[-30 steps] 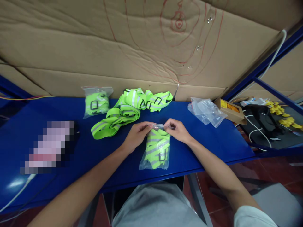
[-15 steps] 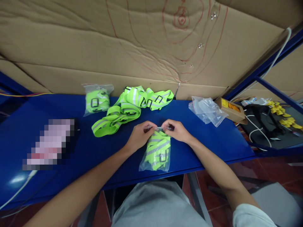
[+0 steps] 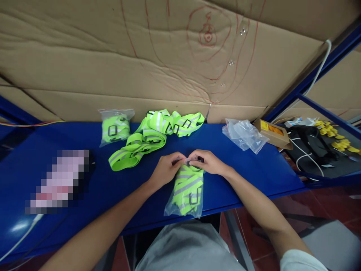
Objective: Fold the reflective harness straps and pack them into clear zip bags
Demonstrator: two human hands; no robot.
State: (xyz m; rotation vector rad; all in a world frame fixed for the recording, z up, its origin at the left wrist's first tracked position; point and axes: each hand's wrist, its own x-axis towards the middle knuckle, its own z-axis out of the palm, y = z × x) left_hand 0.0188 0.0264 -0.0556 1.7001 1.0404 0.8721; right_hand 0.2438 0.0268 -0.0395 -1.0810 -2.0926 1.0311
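A clear plastic zip bag (image 3: 186, 192) lies at the front edge of the blue table, packed with a neon-green reflective strap that has grey stripes and a black buckle. My left hand (image 3: 168, 165) pinches the bag's top edge from the left. Right beside it, my right hand (image 3: 207, 162) pinches the same edge, the fingertips of both hands almost meeting. Behind them lie loose green reflective straps (image 3: 153, 131) with black buckles, partly rolled up. A second filled bag (image 3: 116, 127) stands at the back left.
Flat clear bags (image 3: 244, 134) lie at the back right beside a small cardboard box (image 3: 272, 132). On the left a phone (image 3: 59, 178), blurred out, is plugged into a white cable. A cardboard panel (image 3: 169, 56) rises behind the blue table (image 3: 113, 205). A grey stool (image 3: 332, 241) stands at right.
My right hand has moved left along the bag's top edge, closer to my left hand. The whole view has shifted slightly, so things sit a little lower.
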